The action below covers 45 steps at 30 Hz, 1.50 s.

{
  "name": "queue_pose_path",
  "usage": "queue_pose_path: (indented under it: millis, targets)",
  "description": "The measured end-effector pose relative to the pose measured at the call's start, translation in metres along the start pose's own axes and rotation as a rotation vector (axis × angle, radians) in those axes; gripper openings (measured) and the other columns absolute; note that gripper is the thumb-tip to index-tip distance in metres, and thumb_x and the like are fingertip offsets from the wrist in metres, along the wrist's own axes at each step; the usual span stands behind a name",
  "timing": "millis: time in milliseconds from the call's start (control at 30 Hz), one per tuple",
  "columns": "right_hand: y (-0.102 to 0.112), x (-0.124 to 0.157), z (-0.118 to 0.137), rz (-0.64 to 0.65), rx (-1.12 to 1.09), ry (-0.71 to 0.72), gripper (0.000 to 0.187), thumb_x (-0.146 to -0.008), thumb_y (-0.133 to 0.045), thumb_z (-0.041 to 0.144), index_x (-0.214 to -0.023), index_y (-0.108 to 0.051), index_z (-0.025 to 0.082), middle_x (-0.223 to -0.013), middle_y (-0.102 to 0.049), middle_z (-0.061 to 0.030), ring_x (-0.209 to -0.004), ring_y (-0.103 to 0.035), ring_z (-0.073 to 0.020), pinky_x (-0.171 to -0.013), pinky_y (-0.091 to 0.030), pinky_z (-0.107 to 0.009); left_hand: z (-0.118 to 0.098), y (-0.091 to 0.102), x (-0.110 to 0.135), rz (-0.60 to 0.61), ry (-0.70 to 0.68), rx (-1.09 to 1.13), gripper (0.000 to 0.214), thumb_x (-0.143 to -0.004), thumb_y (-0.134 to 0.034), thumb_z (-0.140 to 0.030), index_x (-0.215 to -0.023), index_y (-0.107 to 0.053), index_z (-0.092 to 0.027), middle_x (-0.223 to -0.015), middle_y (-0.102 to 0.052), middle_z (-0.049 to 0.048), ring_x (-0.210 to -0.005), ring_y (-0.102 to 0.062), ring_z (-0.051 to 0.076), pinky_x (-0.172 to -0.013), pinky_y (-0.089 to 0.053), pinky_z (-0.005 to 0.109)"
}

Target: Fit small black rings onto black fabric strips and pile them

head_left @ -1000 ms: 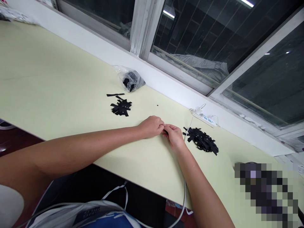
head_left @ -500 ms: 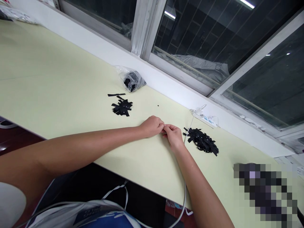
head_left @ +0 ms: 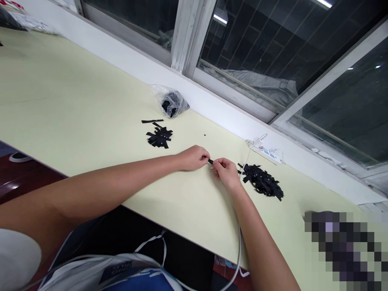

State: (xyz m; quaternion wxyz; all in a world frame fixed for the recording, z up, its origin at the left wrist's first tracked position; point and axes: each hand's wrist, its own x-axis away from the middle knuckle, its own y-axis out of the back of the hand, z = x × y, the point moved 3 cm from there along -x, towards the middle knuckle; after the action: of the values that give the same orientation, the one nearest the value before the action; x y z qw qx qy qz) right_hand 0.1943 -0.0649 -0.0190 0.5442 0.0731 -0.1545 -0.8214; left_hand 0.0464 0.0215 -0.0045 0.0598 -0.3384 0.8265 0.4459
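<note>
The left hand (head_left: pixel 194 157) and right hand (head_left: pixel 226 173) hide most of the black strip (head_left: pixel 210 161) between them.

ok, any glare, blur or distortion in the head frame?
Head view: light reflections in the dark window glass; table evenly lit, no glare; scene tilted, wide-angle; pixelated patch bottom right; left hand, right hand and black strip look sharp.

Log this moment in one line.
left hand: pinching black strip | right hand: pinching same strip | table: left pile, right pile, plastic bag
</note>
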Motion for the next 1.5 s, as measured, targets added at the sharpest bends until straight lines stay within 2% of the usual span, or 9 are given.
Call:
queue_pose_path:
  millis: [200, 333, 467, 567, 733, 1067, 1200, 1333, 1500]
  targets:
    - [0.008, 0.0, 0.001, 0.009, -0.034, -0.007, 0.025, -0.066, -0.069, 0.041, -0.078, -0.064, 0.02, -0.081, -0.067, -0.0035, -0.066, -0.062, -0.0169, -0.045, -0.042, -0.023, 0.011, 0.012, 0.0, -0.009, 0.109, 0.086, 0.029, -0.083, -0.054, -0.018, -0.101, -0.077, -0.016, -0.1, -0.075, 0.0062, -0.082, -0.066, 0.017, -0.077, -0.048, 0.028]
    - [0.014, -0.002, -0.001, -0.038, -0.047, -0.006, 0.027, -0.066, -0.069, 0.043, -0.08, -0.064, 0.021, -0.081, -0.066, -0.0022, -0.064, -0.061, -0.0151, -0.045, -0.041, -0.023, 0.013, 0.014, 0.0, -0.002, 0.107, 0.131, 0.029, -0.083, -0.057, -0.02, -0.104, -0.077, -0.017, -0.102, -0.074, 0.0067, -0.084, -0.065, 0.017, -0.082, -0.049, 0.028]
    - [0.016, -0.002, -0.001, -0.043, -0.067, -0.017, 0.028, -0.066, -0.07, 0.044, -0.082, -0.064, 0.021, -0.088, -0.068, -0.0033, -0.065, -0.061, -0.0146, -0.046, -0.042, -0.023, 0.016, 0.015, -0.001, -0.026, 0.136, 0.168, 0.037, -0.086, -0.051, -0.016, -0.117, -0.07, -0.014, -0.11, -0.072, 0.0084, -0.092, -0.064, 0.016, -0.086, -0.048, 0.027]
    - [0.016, -0.001, 0.001, -0.04, -0.082, -0.016, 0.029, -0.066, -0.07, 0.043, -0.083, -0.065, 0.02, -0.092, -0.068, -0.0041, -0.065, -0.061, -0.0147, -0.047, -0.042, -0.023, 0.018, 0.015, -0.001, -0.004, 0.185, 0.22, 0.04, -0.088, -0.045, -0.013, -0.122, -0.066, -0.012, -0.108, -0.072, 0.008, -0.084, -0.063, 0.013, -0.079, -0.048, 0.026]
    - [0.015, 0.0, 0.002, -0.023, -0.1, -0.014, 0.031, -0.067, -0.07, 0.045, -0.085, -0.064, 0.02, -0.095, -0.068, -0.0039, -0.065, -0.062, -0.0142, -0.048, -0.043, -0.023, 0.016, 0.011, 0.001, 0.053, 0.175, 0.315, 0.041, -0.093, -0.045, -0.023, -0.13, -0.061, -0.012, -0.111, -0.069, 0.0083, -0.067, -0.059, 0.01, -0.067, -0.048, 0.025]
    - [0.014, 0.001, 0.004, -0.01, -0.104, -0.021, 0.033, -0.064, -0.073, 0.046, -0.082, -0.063, 0.02, -0.09, -0.068, -0.0036, -0.065, -0.061, -0.0141, -0.048, -0.041, -0.023, -0.001, 0.011, 0.001, 0.026, -0.031, 0.171, 0.033, -0.094, -0.049, -0.022, -0.117, -0.071, -0.018, -0.107, -0.066, 0.0078, -0.091, -0.063, 0.015, -0.085, -0.047, 0.027]
    - [0.013, 0.003, 0.006, -0.001, -0.088, -0.021, 0.034, -0.064, -0.073, 0.046, -0.082, -0.064, 0.019, -0.091, -0.068, -0.0044, -0.066, -0.061, -0.0146, -0.05, -0.042, -0.024, -0.002, 0.013, 0.001, -0.034, 0.003, 0.203, 0.026, -0.086, -0.057, -0.018, -0.105, -0.076, -0.018, -0.099, -0.072, 0.0061, -0.086, -0.065, 0.015, -0.08, -0.048, 0.027]
    - [0.012, 0.004, 0.008, 0.025, -0.073, 0.003, 0.033, -0.066, -0.072, 0.047, -0.082, -0.064, 0.02, -0.089, -0.067, -0.004, -0.066, -0.061, -0.0147, -0.051, -0.041, -0.023, -0.004, 0.015, 0.001, -0.027, 0.058, 0.22, 0.016, -0.081, -0.063, -0.02, -0.09, -0.076, -0.019, -0.085, -0.073, 0.0026, -0.077, -0.064, 0.015, -0.07, -0.048, 0.027]
    - [0.01, 0.005, 0.009, 0.095, -0.048, 0.062, 0.031, -0.068, -0.072, 0.047, -0.082, -0.063, 0.02, -0.082, -0.065, -0.0023, -0.066, -0.06, -0.0147, -0.052, -0.042, -0.024, -0.011, 0.016, 0.002, -0.077, -0.107, 0.139, 0.008, -0.077, -0.067, -0.018, -0.077, -0.074, -0.022, -0.114, -0.069, 0.0045, -0.11, -0.059, 0.021, -0.096, -0.045, 0.034]
